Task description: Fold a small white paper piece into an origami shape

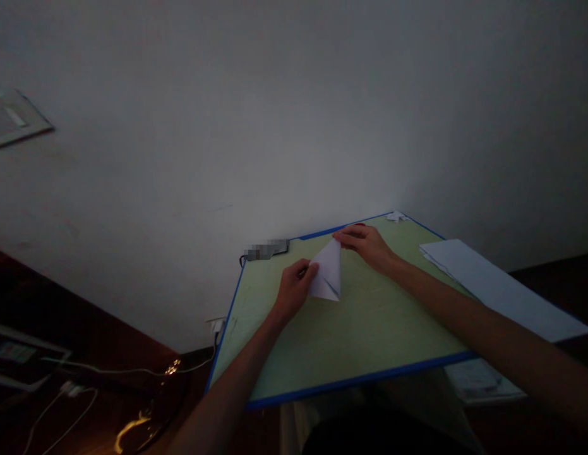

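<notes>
A folded piece of white paper (328, 273), pointed at its top and with a crease or flap near its lower right, is held above the pale green table (369, 328). My left hand (296, 284) pinches its left edge, thumb on the near face and fingers behind. At the upper tip, my right hand (364, 243) grips the paper between thumb and fingertips. A small red thing shows behind the right hand, mostly hidden by it.
Flat white sheets (502, 291) lie along the table's right side, overhanging the edge. Crumpled white paper (396, 217) sits in the far right corner. A dark, blurred-out object (268, 249) is at the far left corner. A white cable (132, 370) runs left of the table.
</notes>
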Motion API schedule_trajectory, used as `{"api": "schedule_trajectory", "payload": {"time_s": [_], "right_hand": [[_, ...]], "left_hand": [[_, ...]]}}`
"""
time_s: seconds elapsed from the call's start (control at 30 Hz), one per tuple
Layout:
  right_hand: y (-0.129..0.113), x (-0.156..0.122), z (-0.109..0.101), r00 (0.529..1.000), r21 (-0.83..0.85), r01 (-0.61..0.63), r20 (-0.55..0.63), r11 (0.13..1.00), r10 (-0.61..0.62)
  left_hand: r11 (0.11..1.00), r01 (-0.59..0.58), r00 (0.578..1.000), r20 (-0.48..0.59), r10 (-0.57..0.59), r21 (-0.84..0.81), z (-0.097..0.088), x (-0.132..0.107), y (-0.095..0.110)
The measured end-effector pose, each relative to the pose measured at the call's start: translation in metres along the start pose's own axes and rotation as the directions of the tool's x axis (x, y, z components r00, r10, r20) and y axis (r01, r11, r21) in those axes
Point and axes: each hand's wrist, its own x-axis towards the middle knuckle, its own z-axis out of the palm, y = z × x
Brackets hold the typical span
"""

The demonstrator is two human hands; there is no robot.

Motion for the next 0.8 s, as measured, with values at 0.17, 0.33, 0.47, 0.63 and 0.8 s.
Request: {"api": "schedule_trajectory", "payload": {"time_s": [0.17,0.33,0.47,0.63,0.8], "right_hand": [[-0.003,0.000,-0.001,1.000,-0.076,0.027,-0.007,0.997,-0.028],[-0.012,-0.003,0.001,0.996,-0.200,0.093,0.017,0.975,-0.091],[-0.011,-0.004,0.001,0.993,-0.260,0.119,0.022,0.958,-0.117],[-0.007,-0.003,0.002,0.998,-0.168,0.061,-0.001,0.984,-0.062],[0.001,-0.012,0.010,0.973,-0.149,-0.162,0.142,0.975,0.183]], "left_hand": [[0.999,0.001,1.000,-0.016,-0.002,-0.033,0.000,-0.001,0.002],[0.999,-0.002,1.000,-0.024,0.001,-0.033,0.001,0.000,0.003],[0.999,0.005,1.000,-0.010,-0.006,-0.049,0.002,-0.001,0.002],[0.998,0.020,0.999,-0.037,-0.022,-0.055,0.002,-0.002,0.003],[0.997,0.028,0.998,-0.054,-0.032,-0.077,0.000,-0.001,0.002]]}}
